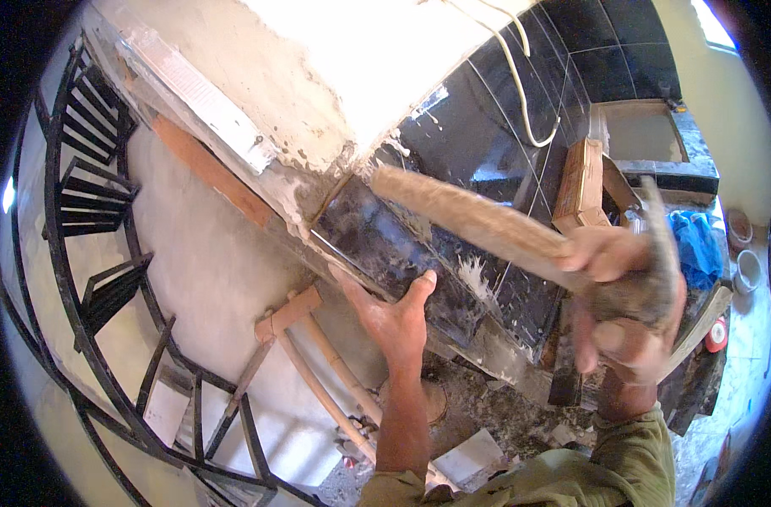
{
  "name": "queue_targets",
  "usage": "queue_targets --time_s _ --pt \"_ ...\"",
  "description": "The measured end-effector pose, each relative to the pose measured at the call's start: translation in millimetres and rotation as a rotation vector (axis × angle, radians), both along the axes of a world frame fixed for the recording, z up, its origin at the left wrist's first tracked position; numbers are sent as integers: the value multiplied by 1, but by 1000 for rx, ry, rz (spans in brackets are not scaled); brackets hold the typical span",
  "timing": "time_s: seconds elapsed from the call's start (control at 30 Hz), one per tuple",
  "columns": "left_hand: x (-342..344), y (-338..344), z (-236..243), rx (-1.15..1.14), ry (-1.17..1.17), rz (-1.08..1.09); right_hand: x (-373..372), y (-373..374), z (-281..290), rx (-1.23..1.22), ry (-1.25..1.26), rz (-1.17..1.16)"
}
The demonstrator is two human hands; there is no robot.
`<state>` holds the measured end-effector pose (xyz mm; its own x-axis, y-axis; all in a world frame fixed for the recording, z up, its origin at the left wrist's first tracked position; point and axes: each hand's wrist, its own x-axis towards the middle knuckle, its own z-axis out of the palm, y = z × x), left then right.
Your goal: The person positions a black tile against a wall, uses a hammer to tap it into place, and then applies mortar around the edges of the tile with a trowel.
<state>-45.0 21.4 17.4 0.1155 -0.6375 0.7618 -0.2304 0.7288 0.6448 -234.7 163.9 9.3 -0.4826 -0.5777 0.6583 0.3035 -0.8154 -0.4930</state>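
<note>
My left hand [394,317] presses against the lower edge of a black glossy tile [385,241] set on a step riser, thumb and fingers spread over its rim. My right hand [626,308] is closed around a hammer. Its wooden handle [470,215] points up and to the left over the tile, and its head [660,245] is blurred by motion above my fist. White mortar [474,279] is smeared on the tile's face.
Black tiled steps [521,110] rise to the upper right. A black metal railing [98,220] curves along the left. A cardboard box [581,182], a blue cloth [698,245], small buckets [747,270] and wooden sticks [318,372] lie around, with rubble below.
</note>
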Motion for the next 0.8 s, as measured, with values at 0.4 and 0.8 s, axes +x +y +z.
queue_targets --time_s 0.4,0.8 --pt "-4 2 3 68 125 -114 -24 8 -10 38 -79 75" --pt "-14 10 16 114 154 -30 -33 -26 -12 -272 256 10"
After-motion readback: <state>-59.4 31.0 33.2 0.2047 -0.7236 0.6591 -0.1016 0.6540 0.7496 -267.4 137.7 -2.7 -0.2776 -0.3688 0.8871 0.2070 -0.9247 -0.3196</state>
